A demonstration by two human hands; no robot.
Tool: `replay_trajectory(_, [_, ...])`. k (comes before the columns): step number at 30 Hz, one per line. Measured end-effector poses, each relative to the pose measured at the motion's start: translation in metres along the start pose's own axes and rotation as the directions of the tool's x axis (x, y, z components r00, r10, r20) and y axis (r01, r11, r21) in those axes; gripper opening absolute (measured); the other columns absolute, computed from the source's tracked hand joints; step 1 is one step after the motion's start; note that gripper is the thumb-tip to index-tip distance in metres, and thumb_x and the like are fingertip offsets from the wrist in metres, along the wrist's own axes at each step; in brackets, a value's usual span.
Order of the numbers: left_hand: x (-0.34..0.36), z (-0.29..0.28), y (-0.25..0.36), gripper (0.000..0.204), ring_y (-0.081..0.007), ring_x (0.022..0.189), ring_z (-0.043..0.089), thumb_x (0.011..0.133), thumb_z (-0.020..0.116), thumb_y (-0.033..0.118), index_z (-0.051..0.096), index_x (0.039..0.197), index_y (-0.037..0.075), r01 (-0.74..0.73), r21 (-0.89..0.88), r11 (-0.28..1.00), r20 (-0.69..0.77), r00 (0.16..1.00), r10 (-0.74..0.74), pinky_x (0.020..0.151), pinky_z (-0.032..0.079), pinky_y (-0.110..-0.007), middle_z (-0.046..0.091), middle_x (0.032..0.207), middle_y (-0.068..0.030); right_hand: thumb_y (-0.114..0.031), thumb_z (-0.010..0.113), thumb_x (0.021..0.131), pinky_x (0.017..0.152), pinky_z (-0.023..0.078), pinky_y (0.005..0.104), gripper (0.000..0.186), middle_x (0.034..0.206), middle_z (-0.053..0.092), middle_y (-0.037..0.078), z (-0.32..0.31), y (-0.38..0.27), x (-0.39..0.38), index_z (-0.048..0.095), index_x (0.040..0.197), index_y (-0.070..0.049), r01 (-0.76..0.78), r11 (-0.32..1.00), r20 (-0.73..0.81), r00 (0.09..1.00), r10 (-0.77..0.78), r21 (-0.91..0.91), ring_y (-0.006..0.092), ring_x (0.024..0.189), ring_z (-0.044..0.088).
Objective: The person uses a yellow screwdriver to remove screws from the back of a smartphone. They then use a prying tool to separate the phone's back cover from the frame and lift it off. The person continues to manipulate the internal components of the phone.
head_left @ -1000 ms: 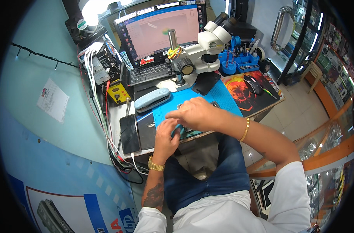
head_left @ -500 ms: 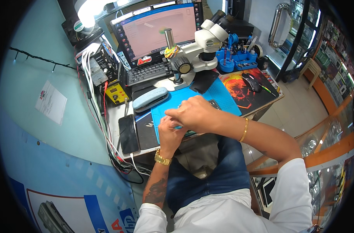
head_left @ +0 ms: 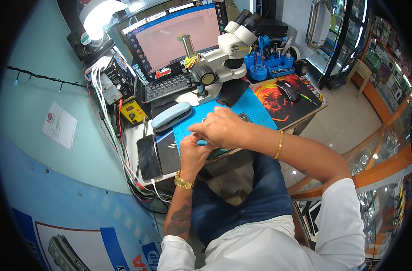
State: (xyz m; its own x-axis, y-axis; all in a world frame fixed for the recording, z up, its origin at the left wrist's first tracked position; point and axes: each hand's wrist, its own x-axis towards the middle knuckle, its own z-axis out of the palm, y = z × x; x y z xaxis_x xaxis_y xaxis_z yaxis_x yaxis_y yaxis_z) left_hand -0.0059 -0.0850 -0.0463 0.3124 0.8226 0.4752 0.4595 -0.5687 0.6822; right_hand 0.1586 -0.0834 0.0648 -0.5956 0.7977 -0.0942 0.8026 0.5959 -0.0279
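Note:
My left hand and my right hand meet over the near edge of the blue work mat. The left fingers are curled up against the right fingertips, and the right hand is closed above them. Whatever they pinch is hidden behind the fingers. Just beyond the right hand, a small part of a dark phone-like device shows on the mat. A grey-blue zip case lies left of the hands, partly over the mat's edge. Farther back on the mat rests a black phone screen panel.
A stereo microscope stands behind the mat, before a laptop. On the left are a dark phone, cables and a yellow-fronted station. To the right sit a blue tool organizer and a mouse.
The whole view has shifted slightly, moving the desk things a little left and up. My hands remain together over the mat's near edge, with only a small change in the fingers.

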Motion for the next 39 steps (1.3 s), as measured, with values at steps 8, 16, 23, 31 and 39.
replay_trajectory(8, [0.001, -0.009, -0.001, 0.015, -0.0178, 0.085, 0.072, 0.083, 0.071, 0.002, 0.072, 0.097, -0.003, -0.160, 0.069, 0.985, -0.022, 0.987, 0.162, 0.081, 0.053, -0.032, 0.077, 0.090, -0.0121, -0.026, 0.070, 0.092, 0.077, 0.044, 0.0438, 0.052, 0.087, 0.072, 0.007, 0.003, -0.005, 0.006, 0.058, 0.142, -0.019, 0.086, 0.996, -0.090, 0.992, -0.087, -0.008, 0.0284, 0.090, 0.069])
replay_trajectory(16, [-0.009, -0.001, -0.002, 0.017, -0.0355, 0.077, 0.066, 0.076, 0.080, 0.008, 0.070, 0.087, 0.001, 0.080, -0.319, 0.944, -0.022, 0.996, -0.091, 0.073, 0.050, -0.041, 0.070, 0.080, -0.0144, -0.023, 0.073, 0.086, 0.073, 0.053, 0.0464, 0.038, 0.089, 0.074, 0.011, 0.014, -0.001, 0.007, 0.065, 0.121, -0.011, 0.155, 0.984, -0.263, 0.956, -0.128, 0.084, 0.0330, 0.088, 0.073])
replay_trajectory(23, [-0.011, -0.006, 0.006, 0.026, -0.0318, 0.083, 0.062, 0.075, 0.087, 0.018, 0.071, 0.088, 0.002, 0.013, 0.030, 0.999, -0.091, 0.996, -0.010, 0.077, 0.049, -0.043, 0.068, 0.088, -0.0100, -0.027, 0.073, 0.089, 0.079, 0.052, 0.0472, 0.058, 0.088, 0.073, 0.014, 0.020, 0.008, 0.003, 0.055, 0.141, -0.012, 0.279, 0.952, -0.440, 0.876, -0.198, 0.125, 0.0361, 0.089, 0.070])
replay_trajectory(31, [-0.028, 0.000, -0.005, 0.018, -0.0266, 0.087, 0.060, 0.078, 0.083, 0.015, 0.078, 0.094, 0.009, -0.049, 0.220, 0.974, 0.025, 0.999, 0.045, 0.079, 0.049, -0.040, 0.068, 0.091, -0.0035, -0.025, 0.071, 0.090, 0.078, 0.054, 0.0490, 0.055, 0.098, 0.072, 0.019, 0.015, 0.015, -0.008, 0.056, 0.140, -0.009, 0.146, 0.965, -0.261, 0.961, -0.087, 0.216, 0.0358, 0.096, 0.070])
replay_trajectory(39, [-0.031, 0.007, -0.006, 0.014, -0.0257, 0.085, 0.059, 0.078, 0.083, 0.015, 0.080, 0.091, 0.011, -0.030, 0.213, 0.977, -0.036, 0.999, 0.039, 0.079, 0.047, -0.040, 0.067, 0.087, -0.0020, -0.021, 0.069, 0.091, 0.070, 0.053, 0.0478, 0.044, 0.091, 0.071, 0.016, 0.009, 0.005, -0.017, 0.062, 0.134, -0.012, 0.082, 0.984, -0.177, 0.983, -0.053, 0.158, 0.0366, 0.084, 0.068])
